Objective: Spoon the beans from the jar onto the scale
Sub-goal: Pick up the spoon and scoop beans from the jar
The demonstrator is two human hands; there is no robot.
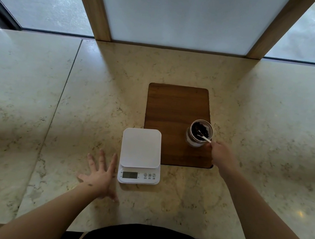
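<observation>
A white digital scale (140,148) sits on the marble counter in front of me, its platform bare. An open glass jar (198,134) with dark beans (200,129) stands on a brown wooden board (175,109) to the right of the scale. My right hand (221,156) is just in front of the jar, holding a white spoon (205,138) whose tip reaches into the jar among the beans. My left hand (100,173) lies flat on the counter with fingers spread, just left of the scale and touching nothing else.
The marble counter (75,110) runs wide to both sides, with a seam on the left. A wood-framed panel (180,15) rises at the back edge, with windows on either side. The counter's near edge is by my body.
</observation>
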